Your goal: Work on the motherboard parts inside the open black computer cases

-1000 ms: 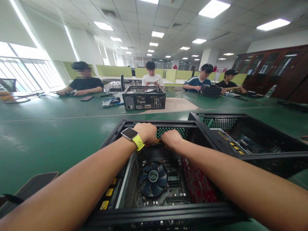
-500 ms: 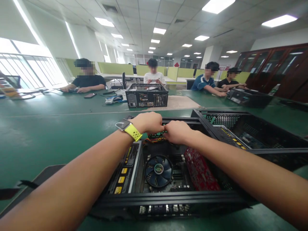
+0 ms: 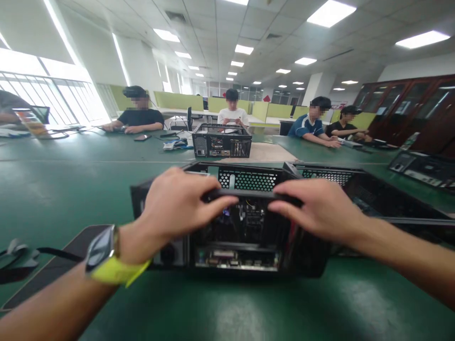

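In the office (image 3: 270,71), a green table (image 3: 106,189) is carrying a computer case (image 3: 236,244). Left hand (image 3: 181,201) and right hand (image 3: 318,206), earlier farther away, are pinching its near rim (image 3: 254,194).

Daylight washes out the tall railed glass window (image 3: 60,90) at ten o'clock; rectangular white ceiling lights (image 3: 331,13) glare from eleven to two. The glossy green tabletop (image 3: 241,312) shines palely at six; the black metal computer case (image 3: 234,232) is dim inside. Motion blurs the yellow-green watch strap (image 3: 122,272) at eight; wide-angle distortion slants the reddish-brown wooden cabinet (image 3: 412,106) near two.
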Demonstrator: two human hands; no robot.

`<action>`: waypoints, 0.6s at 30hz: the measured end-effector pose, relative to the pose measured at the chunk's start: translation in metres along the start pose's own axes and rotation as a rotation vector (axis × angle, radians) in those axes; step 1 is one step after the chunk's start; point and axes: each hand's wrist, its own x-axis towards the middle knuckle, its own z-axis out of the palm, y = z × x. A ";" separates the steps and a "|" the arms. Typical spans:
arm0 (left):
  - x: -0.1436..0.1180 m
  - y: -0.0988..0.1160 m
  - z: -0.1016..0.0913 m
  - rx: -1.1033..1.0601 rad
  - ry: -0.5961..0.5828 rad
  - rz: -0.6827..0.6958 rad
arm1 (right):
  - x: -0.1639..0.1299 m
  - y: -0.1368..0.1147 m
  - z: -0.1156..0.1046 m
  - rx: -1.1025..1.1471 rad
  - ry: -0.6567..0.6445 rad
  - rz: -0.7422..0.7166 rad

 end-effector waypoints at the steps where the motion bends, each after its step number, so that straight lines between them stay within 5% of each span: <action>1: 0.027 -0.007 -0.003 0.008 0.039 -0.030 | 0.025 0.012 -0.008 -0.048 0.031 0.052; 5: 0.118 -0.029 -0.003 -0.006 0.006 -0.165 | 0.112 0.058 -0.021 -0.143 0.052 0.284; 8: 0.151 -0.043 0.009 -0.017 -0.041 -0.141 | 0.149 0.081 -0.013 -0.115 0.040 0.347; 14: 0.169 -0.055 0.021 0.014 -0.053 -0.123 | 0.175 0.096 -0.008 -0.058 0.002 0.358; 18: 0.136 -0.041 -0.001 0.024 -0.066 -0.109 | 0.126 0.060 -0.019 -0.063 0.040 0.370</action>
